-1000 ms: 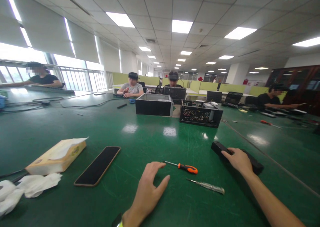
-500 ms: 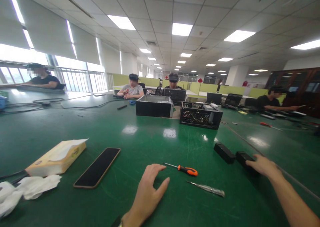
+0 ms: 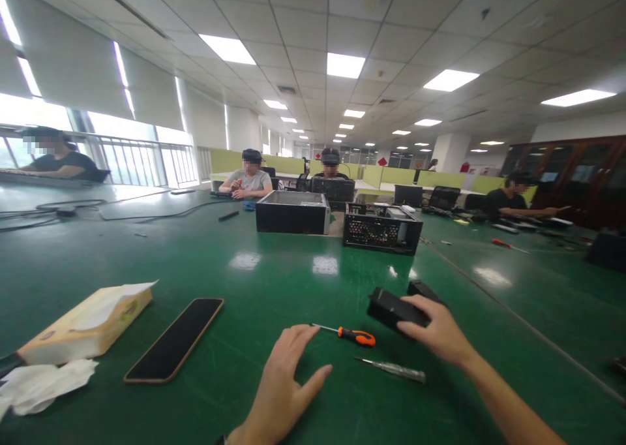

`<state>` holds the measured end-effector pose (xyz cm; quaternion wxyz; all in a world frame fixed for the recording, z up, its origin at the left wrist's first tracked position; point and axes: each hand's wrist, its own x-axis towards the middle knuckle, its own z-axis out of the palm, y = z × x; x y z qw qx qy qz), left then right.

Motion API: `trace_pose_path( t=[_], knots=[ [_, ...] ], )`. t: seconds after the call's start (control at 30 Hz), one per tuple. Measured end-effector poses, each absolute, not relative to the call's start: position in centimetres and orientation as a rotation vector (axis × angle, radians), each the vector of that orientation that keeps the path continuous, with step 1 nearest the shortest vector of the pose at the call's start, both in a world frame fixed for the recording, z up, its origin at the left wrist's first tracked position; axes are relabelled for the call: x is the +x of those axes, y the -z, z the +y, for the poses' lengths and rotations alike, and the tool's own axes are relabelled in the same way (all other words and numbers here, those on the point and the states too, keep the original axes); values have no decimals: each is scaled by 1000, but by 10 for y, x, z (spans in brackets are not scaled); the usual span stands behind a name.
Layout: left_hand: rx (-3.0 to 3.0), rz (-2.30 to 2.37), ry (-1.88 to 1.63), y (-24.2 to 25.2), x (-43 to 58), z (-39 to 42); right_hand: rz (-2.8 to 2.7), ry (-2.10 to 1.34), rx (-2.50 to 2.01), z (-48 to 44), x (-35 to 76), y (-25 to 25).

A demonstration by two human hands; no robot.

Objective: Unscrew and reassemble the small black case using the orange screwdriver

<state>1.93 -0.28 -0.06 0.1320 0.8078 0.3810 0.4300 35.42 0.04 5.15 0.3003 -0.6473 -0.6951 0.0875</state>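
Observation:
My right hand [image 3: 437,327] grips a black oblong block [image 3: 394,309], its kind unclear, held at a slant over the green table. Partly behind it lies a second black block [image 3: 426,292]. My left hand [image 3: 286,380] is open, thumb and fingers spread, with nothing in it. Just beyond its fingertips is an orange-and-black screwdriver [image 3: 360,337], its thin shaft pointing left. Nearer to me, between both hands, rests a screwdriver with a clear handle [image 3: 396,369].
A phone [image 3: 176,340] and a tissue pack [image 3: 88,327] with crumpled tissue [image 3: 49,386] lie at left. Farther off stand a black metal case [image 3: 292,214] and an opened computer case [image 3: 381,228]. Several people sit around the table. Cables [image 3: 63,210] run across the far left.
My right hand has picked up one black block and moved it left, in front of the other. My left hand stays open in much the same place. The view has turned slightly right.

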Motion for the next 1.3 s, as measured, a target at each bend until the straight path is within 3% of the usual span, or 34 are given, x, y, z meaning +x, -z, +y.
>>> trace_pose_path(
  t=[0.13,0.27,0.37,0.57,0.87,1.3],
  knots=[
    [2473,990,-1114,-5,19,-8,-2167,-494,-1264,-24,263,-21],
    [2468,1003,-867,-12,22,-12,-2199,-566,-1244,-39,233,4],
    [2393,1054,-821,-16,23,-12,-2242,-630,-1184,-31,247,-9],
    [2351,1066,-831,-16,23,-9,-2118,-396,-1558,15,280,-48],
    [2420,1087,-800,-17,22,-7,-2104,-473,-1623,39,276,-3],
    [2427,1064,-783,-18,14,-8,-1958,-863,-1303,16,344,-97]
  ],
)
